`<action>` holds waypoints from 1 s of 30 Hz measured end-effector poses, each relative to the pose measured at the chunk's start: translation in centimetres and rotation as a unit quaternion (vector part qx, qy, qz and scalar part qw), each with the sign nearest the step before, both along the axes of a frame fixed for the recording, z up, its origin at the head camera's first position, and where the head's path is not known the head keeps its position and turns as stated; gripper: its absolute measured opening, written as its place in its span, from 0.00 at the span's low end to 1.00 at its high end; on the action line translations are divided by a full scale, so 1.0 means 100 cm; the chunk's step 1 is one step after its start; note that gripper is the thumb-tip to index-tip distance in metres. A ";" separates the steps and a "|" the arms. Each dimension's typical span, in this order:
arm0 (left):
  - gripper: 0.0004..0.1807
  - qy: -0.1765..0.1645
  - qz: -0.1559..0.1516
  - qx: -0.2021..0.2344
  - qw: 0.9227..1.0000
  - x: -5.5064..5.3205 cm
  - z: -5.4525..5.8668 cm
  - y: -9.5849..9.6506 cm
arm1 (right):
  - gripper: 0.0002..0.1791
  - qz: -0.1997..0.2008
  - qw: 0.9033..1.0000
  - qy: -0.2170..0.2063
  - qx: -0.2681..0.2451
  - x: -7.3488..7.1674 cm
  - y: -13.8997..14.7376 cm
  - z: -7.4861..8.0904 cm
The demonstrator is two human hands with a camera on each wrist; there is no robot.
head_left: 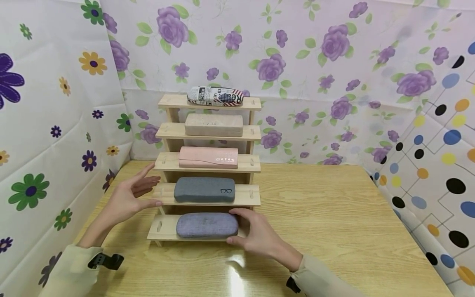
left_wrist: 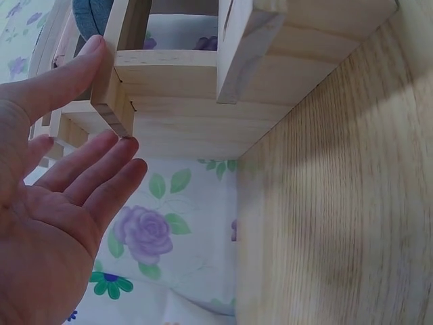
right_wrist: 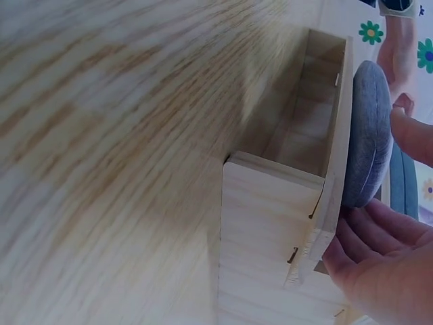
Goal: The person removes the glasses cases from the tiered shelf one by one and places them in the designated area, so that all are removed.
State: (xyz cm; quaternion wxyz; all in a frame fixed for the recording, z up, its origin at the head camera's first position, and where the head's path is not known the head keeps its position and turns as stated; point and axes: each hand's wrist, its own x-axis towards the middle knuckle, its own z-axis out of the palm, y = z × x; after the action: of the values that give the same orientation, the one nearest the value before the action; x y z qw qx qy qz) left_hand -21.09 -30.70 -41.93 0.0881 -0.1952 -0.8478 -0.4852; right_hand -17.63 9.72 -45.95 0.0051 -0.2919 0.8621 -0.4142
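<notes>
A wooden tiered rack [head_left: 167, 164] carries one glasses case per step. On the lowest step lies a lavender-blue fabric glasses case [head_left: 207, 225]. My right hand [head_left: 257, 233] holds its right end between thumb and fingers; the right wrist view shows the same case [right_wrist: 367, 135] resting on the board. Beside the rack's left edge is my left hand [head_left: 128, 196], fingers extended and apart, thumb at the left end of the second-lowest step. That step bears a grey-blue glasses case [head_left: 204, 189] with a glasses print. In the left wrist view, the left hand [left_wrist: 67, 196] holds no case.
Higher up sit a pink case [head_left: 208, 157], a beige case [head_left: 214, 125] and a newsprint-patterned case [head_left: 215, 96]. The rack stands on a wood-grain table [head_left: 315, 206], which extends to its right. Flowered cloth [head_left: 297, 82] hangs behind, with patterned cloth along both sides.
</notes>
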 end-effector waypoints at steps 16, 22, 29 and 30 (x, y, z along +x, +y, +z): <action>0.59 -0.004 -0.001 0.001 1.000 0.000 -0.002 -0.001 | 0.37 -0.016 1.000 -0.016 -0.002 -0.001 -0.006 -0.002; 0.59 -0.006 0.000 0.000 1.000 0.000 -0.003 -0.001 | 0.36 -0.020 1.000 -0.006 -0.005 0.001 -0.002 -0.003; 0.59 -0.005 0.002 -0.001 1.000 0.000 -0.002 -0.001 | 0.39 -0.020 0.999 -0.020 -0.025 0.000 0.000 -0.003; 0.59 -0.006 0.003 -0.002 1.000 0.000 -0.002 -0.001 | 0.40 -0.022 0.999 -0.023 -0.026 0.000 0.000 -0.002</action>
State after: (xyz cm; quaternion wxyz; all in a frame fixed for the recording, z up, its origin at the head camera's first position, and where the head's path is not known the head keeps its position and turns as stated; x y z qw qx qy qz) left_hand -21.10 -30.83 -42.13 0.0840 -0.1902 -0.8495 -0.4848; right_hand -17.62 9.67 -46.18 0.0084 -0.2629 0.8571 -0.4430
